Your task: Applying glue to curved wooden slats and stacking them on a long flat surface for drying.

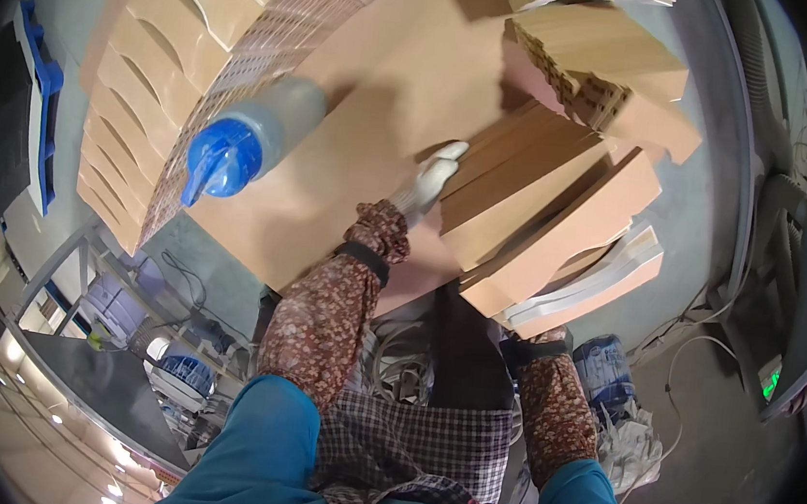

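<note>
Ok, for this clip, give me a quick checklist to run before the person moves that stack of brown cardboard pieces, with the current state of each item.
1. Left hand on the stack of cardboard pieces: ok, gloved fingers rest on its left edge.
2. Right hand placed: cannot tell, it is hidden under the stack; only the right forearm shows.
3. Stack squared up: not ok, the pieces are fanned and skewed.
4. Stack supported: not ok, its lower right end overhangs the table edge.
5. Spray bottle clear of the stack: ok, it lies apart, to the left.
6. Grip firmness: cannot tell.
</note>
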Demonstrator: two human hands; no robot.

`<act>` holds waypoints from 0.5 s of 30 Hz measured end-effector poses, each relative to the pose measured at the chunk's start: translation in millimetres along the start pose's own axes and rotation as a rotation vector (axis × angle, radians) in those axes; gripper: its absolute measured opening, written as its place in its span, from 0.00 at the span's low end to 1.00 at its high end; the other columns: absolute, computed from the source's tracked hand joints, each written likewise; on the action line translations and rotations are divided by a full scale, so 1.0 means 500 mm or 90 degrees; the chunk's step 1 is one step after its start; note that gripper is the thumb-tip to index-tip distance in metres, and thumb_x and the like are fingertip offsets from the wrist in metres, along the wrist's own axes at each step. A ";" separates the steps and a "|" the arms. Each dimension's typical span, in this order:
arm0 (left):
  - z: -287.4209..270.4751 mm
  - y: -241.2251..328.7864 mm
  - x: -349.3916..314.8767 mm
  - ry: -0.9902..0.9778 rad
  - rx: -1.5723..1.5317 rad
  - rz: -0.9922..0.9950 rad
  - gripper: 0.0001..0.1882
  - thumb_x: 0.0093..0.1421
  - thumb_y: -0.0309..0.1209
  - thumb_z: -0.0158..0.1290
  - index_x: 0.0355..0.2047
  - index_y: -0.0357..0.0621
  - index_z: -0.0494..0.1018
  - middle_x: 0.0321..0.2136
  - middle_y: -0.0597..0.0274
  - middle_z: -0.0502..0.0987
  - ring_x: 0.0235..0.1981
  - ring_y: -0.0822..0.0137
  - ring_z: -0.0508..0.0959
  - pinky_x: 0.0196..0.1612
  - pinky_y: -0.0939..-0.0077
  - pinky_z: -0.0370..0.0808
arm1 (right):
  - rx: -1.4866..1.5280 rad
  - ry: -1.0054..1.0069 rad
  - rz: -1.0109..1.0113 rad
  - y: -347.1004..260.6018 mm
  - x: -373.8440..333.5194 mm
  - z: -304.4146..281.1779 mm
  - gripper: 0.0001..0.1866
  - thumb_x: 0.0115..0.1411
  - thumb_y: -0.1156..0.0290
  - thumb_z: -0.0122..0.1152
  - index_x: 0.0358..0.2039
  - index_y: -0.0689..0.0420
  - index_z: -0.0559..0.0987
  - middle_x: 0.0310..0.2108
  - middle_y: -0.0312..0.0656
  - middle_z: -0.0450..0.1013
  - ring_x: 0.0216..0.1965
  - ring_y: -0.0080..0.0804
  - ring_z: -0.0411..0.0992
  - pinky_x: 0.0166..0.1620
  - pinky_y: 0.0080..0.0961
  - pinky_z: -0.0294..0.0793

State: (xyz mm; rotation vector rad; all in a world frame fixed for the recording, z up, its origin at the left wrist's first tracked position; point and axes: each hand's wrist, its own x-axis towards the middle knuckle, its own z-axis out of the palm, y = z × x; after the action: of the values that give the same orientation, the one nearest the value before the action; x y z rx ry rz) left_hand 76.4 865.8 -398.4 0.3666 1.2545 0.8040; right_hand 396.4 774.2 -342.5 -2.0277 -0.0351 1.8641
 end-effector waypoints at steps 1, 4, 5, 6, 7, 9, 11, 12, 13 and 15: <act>-0.022 -0.018 -0.021 0.009 0.000 0.012 0.29 0.77 0.34 0.40 0.73 0.32 0.62 0.74 0.50 0.65 0.75 0.60 0.63 0.77 0.66 0.56 | -0.005 0.002 0.008 0.019 -0.013 0.007 0.16 0.77 0.60 0.52 0.54 0.57 0.78 0.46 0.43 0.80 0.44 0.38 0.80 0.49 0.37 0.81; -0.077 -0.070 -0.079 0.022 -0.003 0.016 0.29 0.76 0.33 0.40 0.74 0.32 0.62 0.73 0.51 0.66 0.74 0.61 0.64 0.77 0.67 0.58 | -0.016 0.008 0.022 0.074 -0.051 0.029 0.16 0.77 0.60 0.52 0.53 0.57 0.78 0.46 0.42 0.80 0.44 0.38 0.80 0.49 0.37 0.81; -0.102 -0.083 -0.103 0.025 -0.005 0.020 0.29 0.76 0.33 0.41 0.74 0.32 0.61 0.72 0.51 0.67 0.73 0.61 0.64 0.76 0.67 0.59 | -0.021 0.006 0.027 0.095 -0.060 0.041 0.16 0.77 0.60 0.52 0.53 0.57 0.78 0.45 0.42 0.80 0.44 0.38 0.80 0.49 0.37 0.81; -0.130 -0.092 -0.122 0.021 -0.009 0.038 0.29 0.76 0.33 0.41 0.74 0.32 0.61 0.71 0.51 0.68 0.73 0.62 0.65 0.75 0.68 0.60 | -0.026 0.006 0.033 0.115 -0.072 0.053 0.16 0.77 0.60 0.52 0.53 0.57 0.78 0.45 0.42 0.80 0.44 0.38 0.80 0.49 0.37 0.81; -0.162 -0.096 -0.139 -0.003 0.003 0.014 0.30 0.75 0.33 0.40 0.74 0.33 0.60 0.71 0.51 0.67 0.72 0.62 0.66 0.75 0.68 0.60 | -0.026 0.007 0.037 0.136 -0.082 0.066 0.16 0.77 0.60 0.52 0.53 0.57 0.78 0.45 0.42 0.80 0.43 0.38 0.80 0.49 0.37 0.81; -0.211 -0.094 -0.169 -0.039 0.036 -0.060 0.31 0.75 0.33 0.38 0.75 0.34 0.59 0.71 0.52 0.67 0.72 0.62 0.66 0.74 0.70 0.60 | -0.031 0.003 0.047 0.182 -0.097 0.100 0.16 0.77 0.61 0.52 0.53 0.57 0.79 0.45 0.42 0.80 0.43 0.38 0.80 0.48 0.37 0.81; -0.250 -0.084 -0.225 -0.010 -0.043 -0.068 0.32 0.75 0.33 0.38 0.76 0.35 0.58 0.71 0.52 0.67 0.71 0.62 0.67 0.74 0.70 0.61 | -0.036 -0.003 0.058 0.231 -0.111 0.134 0.15 0.77 0.61 0.52 0.53 0.57 0.79 0.45 0.42 0.80 0.43 0.38 0.80 0.48 0.37 0.82; -0.264 -0.081 -0.264 0.002 -0.086 -0.072 0.32 0.74 0.33 0.38 0.76 0.36 0.57 0.71 0.52 0.67 0.70 0.63 0.68 0.73 0.71 0.62 | -0.041 -0.007 0.066 0.259 -0.119 0.153 0.15 0.77 0.61 0.52 0.53 0.57 0.79 0.45 0.42 0.80 0.43 0.38 0.80 0.48 0.37 0.82; -0.273 -0.079 -0.289 0.030 -0.127 -0.107 0.32 0.74 0.33 0.37 0.76 0.36 0.57 0.71 0.53 0.66 0.69 0.63 0.68 0.73 0.71 0.63 | -0.048 -0.010 0.071 0.284 -0.128 0.167 0.15 0.77 0.61 0.52 0.53 0.57 0.79 0.44 0.42 0.80 0.42 0.38 0.80 0.48 0.37 0.82; -0.307 -0.074 -0.328 0.045 -0.225 -0.106 0.32 0.74 0.32 0.36 0.77 0.38 0.57 0.72 0.54 0.66 0.68 0.64 0.70 0.72 0.70 0.65 | -0.052 -0.020 0.079 0.330 -0.140 0.200 0.15 0.77 0.61 0.52 0.52 0.57 0.79 0.44 0.42 0.80 0.42 0.38 0.80 0.48 0.37 0.82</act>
State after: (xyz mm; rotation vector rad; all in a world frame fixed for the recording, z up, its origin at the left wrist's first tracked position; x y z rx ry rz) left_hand -70.3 697.3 -354.4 -0.0517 1.1630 0.8804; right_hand 252.5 628.4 -328.5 -2.0989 0.0063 2.0005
